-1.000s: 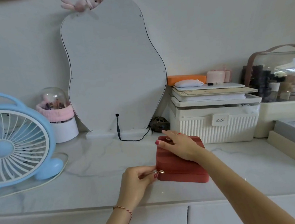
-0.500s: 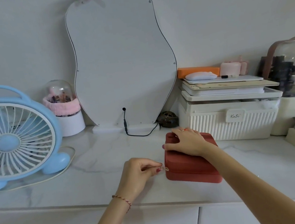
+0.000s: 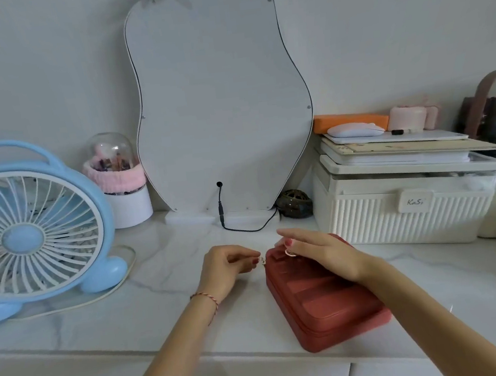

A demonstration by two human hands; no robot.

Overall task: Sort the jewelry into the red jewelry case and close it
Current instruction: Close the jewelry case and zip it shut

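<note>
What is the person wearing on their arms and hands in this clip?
Both forearms are bare, with no sleeves in view. The left hand has a thin red-and-white string bracelet at the wrist. The right hand wears a gold-coloured ring. The fingernails are painted red.

red jewelry case (image 3: 324,299) lid down on marble counter (image 3: 131,312). left hand (image 3: 225,267) pinches zipper pull (image 3: 262,259) at far-left corner; right hand (image 3: 319,252) rests flat on lid.
</note>
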